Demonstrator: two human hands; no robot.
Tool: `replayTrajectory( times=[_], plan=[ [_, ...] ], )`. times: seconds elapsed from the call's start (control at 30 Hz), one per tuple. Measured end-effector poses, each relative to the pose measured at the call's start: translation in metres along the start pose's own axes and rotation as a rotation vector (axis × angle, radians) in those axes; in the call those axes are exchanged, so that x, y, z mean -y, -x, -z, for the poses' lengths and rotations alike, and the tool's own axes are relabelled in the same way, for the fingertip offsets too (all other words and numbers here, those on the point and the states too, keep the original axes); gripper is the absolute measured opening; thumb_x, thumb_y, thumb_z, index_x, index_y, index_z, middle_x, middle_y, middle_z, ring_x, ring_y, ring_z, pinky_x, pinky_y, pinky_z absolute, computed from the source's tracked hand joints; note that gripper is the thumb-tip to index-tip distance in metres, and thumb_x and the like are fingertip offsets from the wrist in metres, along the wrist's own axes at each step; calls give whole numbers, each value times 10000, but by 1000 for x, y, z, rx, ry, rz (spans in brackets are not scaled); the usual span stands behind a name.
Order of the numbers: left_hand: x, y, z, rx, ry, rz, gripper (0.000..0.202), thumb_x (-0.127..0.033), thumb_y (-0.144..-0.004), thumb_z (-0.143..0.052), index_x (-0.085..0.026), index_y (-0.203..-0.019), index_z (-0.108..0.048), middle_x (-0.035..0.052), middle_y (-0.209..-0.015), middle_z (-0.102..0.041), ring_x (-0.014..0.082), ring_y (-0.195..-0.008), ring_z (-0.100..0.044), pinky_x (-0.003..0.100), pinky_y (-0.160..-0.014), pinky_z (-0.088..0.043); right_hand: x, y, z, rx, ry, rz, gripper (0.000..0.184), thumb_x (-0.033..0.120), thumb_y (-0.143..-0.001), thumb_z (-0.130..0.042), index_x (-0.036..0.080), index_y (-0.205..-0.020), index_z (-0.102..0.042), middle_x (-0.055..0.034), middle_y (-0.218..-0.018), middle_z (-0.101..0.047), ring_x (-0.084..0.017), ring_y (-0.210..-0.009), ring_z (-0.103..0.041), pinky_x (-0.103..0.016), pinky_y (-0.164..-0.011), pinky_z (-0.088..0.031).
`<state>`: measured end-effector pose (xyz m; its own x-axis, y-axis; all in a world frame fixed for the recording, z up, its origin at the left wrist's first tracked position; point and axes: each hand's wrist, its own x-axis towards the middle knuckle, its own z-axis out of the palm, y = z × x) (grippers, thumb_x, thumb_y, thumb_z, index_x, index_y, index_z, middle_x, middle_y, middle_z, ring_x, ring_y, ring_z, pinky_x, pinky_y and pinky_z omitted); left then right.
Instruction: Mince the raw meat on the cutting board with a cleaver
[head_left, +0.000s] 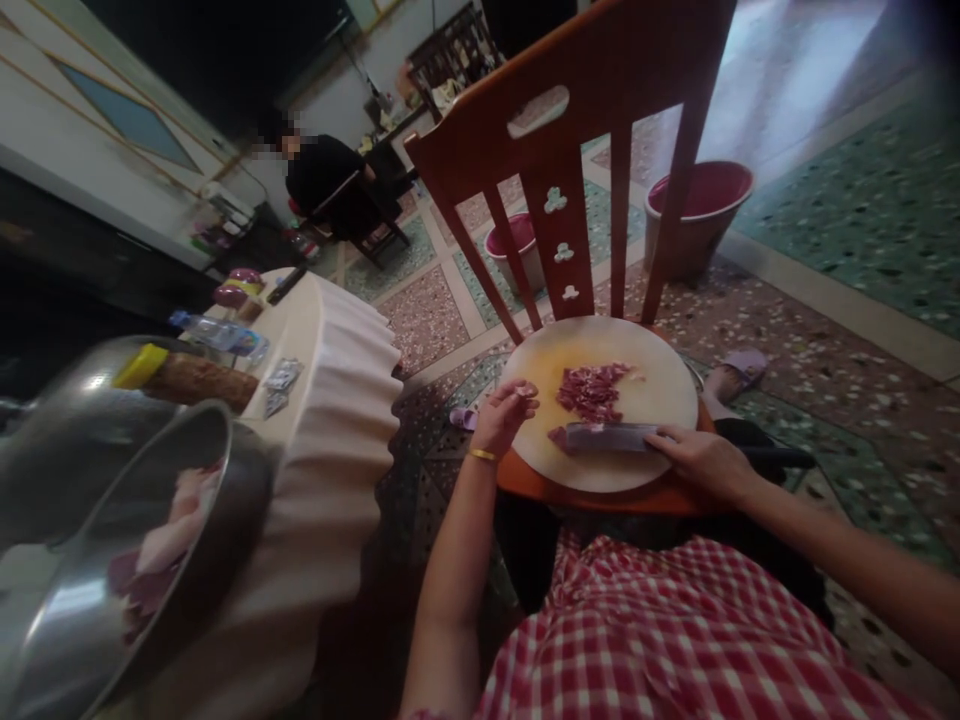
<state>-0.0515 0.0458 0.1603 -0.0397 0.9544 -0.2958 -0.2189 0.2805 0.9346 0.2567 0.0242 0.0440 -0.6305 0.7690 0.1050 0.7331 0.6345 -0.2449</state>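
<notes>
Cutting board (664, 395) on chair (529, 482) seat, within seated reach. Right hand (701, 460) grips cleaver (607, 437) beside chopped meat (592, 390). Left hand (501, 415), fingers bunched, apparently pinches a scrap (526, 388) clear of the blade.

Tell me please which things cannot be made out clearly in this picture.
Head view: what the left hand pinches at the edge of the round pale cutting board, covered by its curled fingers.
Head view: the grip on the grey flat-bladed knife, covered by the right hand.
Head view: the contents of the round steel bowl, blurred and cut off by the left edge.
Head view: the label of the clear plastic bottle, too small.
</notes>
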Motion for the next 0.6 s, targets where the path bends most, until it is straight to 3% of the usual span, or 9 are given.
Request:
replayTrajectory(
  times=[0.2,0.3,0.4,0.5,0.6],
  plan=[
    [-2,6,-19,30,85,56,402,-360,-632,-678,-184,-979,-575,57,-969,-626,108,-739,-609,206,-621,-472,18,-12,4,-23,64,-30,288,105,-806,-379,200,-995,-574,-85,-955,-588,-169,-714,-554,-257,-598,-377],
    [8,1,-23,28,56,67,409,-366,-622,-680,-163,-962,-578,73,-962,-636,115,-743,-615,213,-632,-471,22,-16,7,8,70,-44,281,104,-812,-378,201,-1001,-562,-72,-914,-582,-153,-689,-549,-238,-567,-359],
    [34,-13,-14,-38,-51,93,416,-365,-597,-688,-124,-919,-582,90,-902,-651,111,-690,-612,223,-617,-465,20,-13,14,61,19,-110,302,97,-792,-396,207,-1037,-535,-57,-899,-578,-138,-663,-552,-222,-533,-337],
    [75,-29,0,-118,-229,162,383,-344,-587,-684,-95,-866,-601,81,-800,-656,86,-577,-575,207,-542,-438,19,-13,25,96,-76,-210,257,143,-824,-374,183,-1034,-516,-67,-890,-584,-146,-669,-563,-228,-541,-343],
    [113,-40,5,-89,-381,157,322,-323,-635,-640,-94,-861,-614,48,-715,-643,86,-558,-551,214,-547,-434,27,-22,36,138,-222,-282,200,199,-860,-341,170,-957,-513,-70,-844,-608,-161,-723,-577,-231,-585,-363]
  ],
)
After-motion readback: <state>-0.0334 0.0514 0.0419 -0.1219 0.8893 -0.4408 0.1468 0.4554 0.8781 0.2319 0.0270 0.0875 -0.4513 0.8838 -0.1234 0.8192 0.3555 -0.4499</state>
